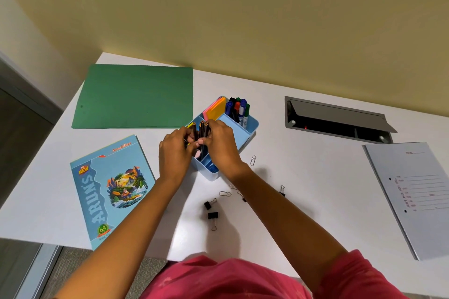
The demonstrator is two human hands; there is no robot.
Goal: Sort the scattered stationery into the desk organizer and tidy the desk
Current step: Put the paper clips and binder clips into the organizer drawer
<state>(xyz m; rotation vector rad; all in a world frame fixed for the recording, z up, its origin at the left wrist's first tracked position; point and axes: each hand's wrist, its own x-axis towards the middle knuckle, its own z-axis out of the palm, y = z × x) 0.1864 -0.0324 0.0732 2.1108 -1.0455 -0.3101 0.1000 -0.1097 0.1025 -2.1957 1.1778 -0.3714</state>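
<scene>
Left hand (173, 150) & right hand (220, 143) both w/ fingers curled round a bunch of pencils (203, 130) standing in the blue organizer (254, 125), mid-frame on the desk (303, 165); letting go unevenly could splay them out or tip the box toward the binder clips (212, 215) below.

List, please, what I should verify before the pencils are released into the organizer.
1. Pencils held: ok, the left hand and the right hand both grip the bunch.
2. Pencils over the organizer: ok, above a front compartment.
3. Room in that compartment: cannot tell, the hands hide it.
4. Markers and sticky notes stowed: ok, in the back compartments.
5. Paper clips and binder clips stowed: not ok, loose on the desk.
</scene>
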